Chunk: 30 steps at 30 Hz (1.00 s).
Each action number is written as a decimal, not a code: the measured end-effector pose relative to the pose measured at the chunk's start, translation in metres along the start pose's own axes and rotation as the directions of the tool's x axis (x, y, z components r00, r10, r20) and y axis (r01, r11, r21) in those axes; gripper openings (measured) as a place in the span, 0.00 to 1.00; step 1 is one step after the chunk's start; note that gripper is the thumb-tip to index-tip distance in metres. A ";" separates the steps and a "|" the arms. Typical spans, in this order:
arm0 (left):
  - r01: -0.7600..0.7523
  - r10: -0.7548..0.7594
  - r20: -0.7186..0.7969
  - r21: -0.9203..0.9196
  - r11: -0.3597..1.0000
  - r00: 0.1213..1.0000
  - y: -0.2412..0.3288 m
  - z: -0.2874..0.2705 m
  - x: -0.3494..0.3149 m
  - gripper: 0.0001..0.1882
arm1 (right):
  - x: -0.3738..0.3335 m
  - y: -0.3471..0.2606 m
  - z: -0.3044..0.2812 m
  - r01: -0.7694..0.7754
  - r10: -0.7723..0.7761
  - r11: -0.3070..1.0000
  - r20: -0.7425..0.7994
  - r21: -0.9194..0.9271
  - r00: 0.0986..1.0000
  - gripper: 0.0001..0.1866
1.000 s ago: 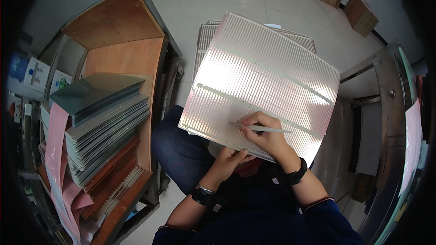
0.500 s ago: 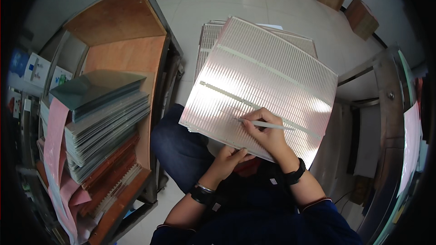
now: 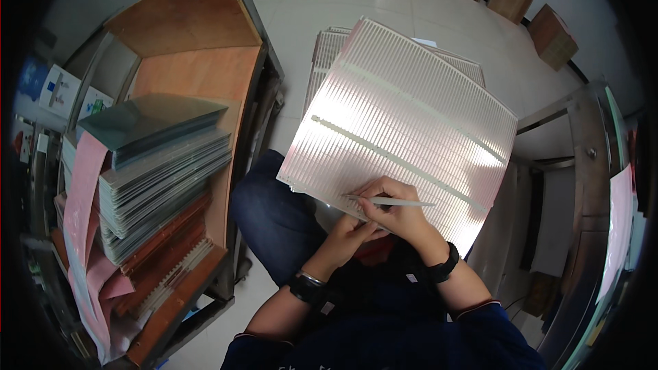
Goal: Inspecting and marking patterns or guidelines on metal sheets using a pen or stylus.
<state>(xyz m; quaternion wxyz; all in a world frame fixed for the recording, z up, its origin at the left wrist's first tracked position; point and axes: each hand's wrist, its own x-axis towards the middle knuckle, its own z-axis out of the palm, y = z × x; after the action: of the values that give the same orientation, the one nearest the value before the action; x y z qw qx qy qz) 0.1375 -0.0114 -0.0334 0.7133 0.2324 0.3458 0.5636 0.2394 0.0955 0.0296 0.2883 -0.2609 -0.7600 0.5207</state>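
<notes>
A large shiny ribbed panel [image 3: 404, 120], silvery with a pinkish tint and two pale cross strips, lies tilted in front of me. My left hand [image 3: 348, 238] grips its near edge, thumb up by the edge and the other fingers hidden below. Low on the panel, my right hand [image 3: 397, 209] is closed on a slim pale tool [image 3: 411, 203], held like a pen. The tool's pointed end touches or hovers just over the ribs near the lower left edge; I cannot tell which. Its exact kind is unclear. Under the panel's far side lie more ribbed panels [image 3: 330, 48].
On my left, a wooden-lined rack [image 3: 195, 72] holds a stack of thin grey sheets [image 3: 164, 171], with pink strips [image 3: 86, 192] hanging beside it. A metal-framed bench [image 3: 593, 157] stands at my right. Cartons [image 3: 552, 35] line the far wall across the tiled floor [image 3: 301, 0].
My right hand has moved down and slightly left with the tool, closer to the panel's near edge and my left hand. The whole view has shifted slightly.
</notes>
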 end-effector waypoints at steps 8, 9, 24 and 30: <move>0.007 -0.007 -0.009 -0.011 1.000 1.000 0.001 0.000 -0.001 0.21 | -0.002 0.005 0.001 -0.041 0.041 0.999 -0.044 0.014 0.998 0.05; 0.005 -0.005 -0.009 -0.012 1.000 1.000 0.000 -0.001 -0.001 0.21 | -0.002 0.004 0.001 -0.040 0.040 0.999 -0.043 0.013 0.998 0.05; 0.019 -0.019 -0.007 -0.001 1.000 1.000 0.003 0.001 -0.002 0.21 | -0.001 0.003 0.006 -0.112 0.107 0.993 -0.135 -0.030 0.985 0.06; 0.028 -0.028 -0.014 0.002 1.000 1.000 0.001 0.000 -0.001 0.20 | -0.002 0.008 0.006 -0.063 0.067 0.998 -0.202 0.025 0.977 0.05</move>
<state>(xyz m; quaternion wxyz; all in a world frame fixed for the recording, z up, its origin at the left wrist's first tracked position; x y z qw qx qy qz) 0.1367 -0.0119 -0.0324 0.7183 0.2243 0.3549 0.5548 0.2372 0.0930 0.0205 0.3495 -0.3348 -0.7129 0.5074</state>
